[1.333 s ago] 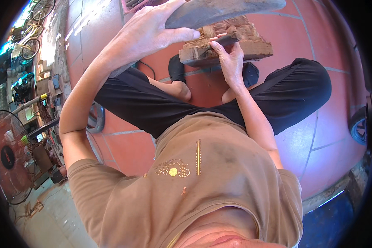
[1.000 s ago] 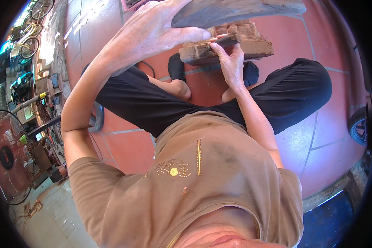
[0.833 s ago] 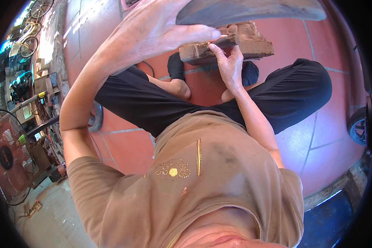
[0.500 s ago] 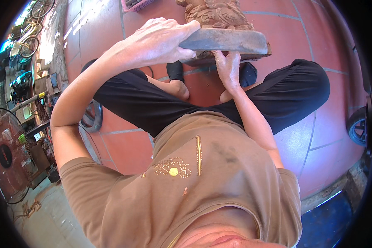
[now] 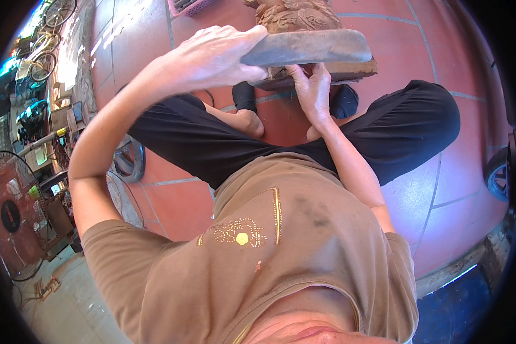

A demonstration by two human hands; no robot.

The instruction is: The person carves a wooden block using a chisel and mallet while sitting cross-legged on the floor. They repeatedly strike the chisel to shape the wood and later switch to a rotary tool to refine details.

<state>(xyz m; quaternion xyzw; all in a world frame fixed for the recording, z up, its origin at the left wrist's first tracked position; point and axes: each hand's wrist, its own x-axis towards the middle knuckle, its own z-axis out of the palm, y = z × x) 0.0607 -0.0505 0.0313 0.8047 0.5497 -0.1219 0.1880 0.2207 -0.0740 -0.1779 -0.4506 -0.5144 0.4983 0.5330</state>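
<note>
A brown carved wooden piece [image 5: 297, 16] with raised curling relief stands in front of me at the top of the view. Its flat wooden base [image 5: 349, 69] shows below. Across the front of the carving lies a long, flat grey-brown bar [image 5: 312, 47] with a rounded right end. My left hand [image 5: 223, 57] grips the bar's left end, thumb below and fingers above. My right hand [image 5: 312, 89] reaches up from below to the bar's underside and the base edge. Its fingers are bent, their tips partly hidden behind the bar, so what they grip cannot be made out.
My crossed legs in black trousers [image 5: 401, 132] flank the carving on the red tiled floor [image 5: 384, 46]. A pink basket [image 5: 188, 7] sits beyond. To the left are a fan [image 5: 11, 215], a small wheel [image 5: 130, 160] and clutter; at right, another wheel [image 5: 497, 175].
The bar has slid slightly left and away from me, together with my left hand. More of the wooden base shows beneath it. My right hand has shifted a little up and left.
</note>
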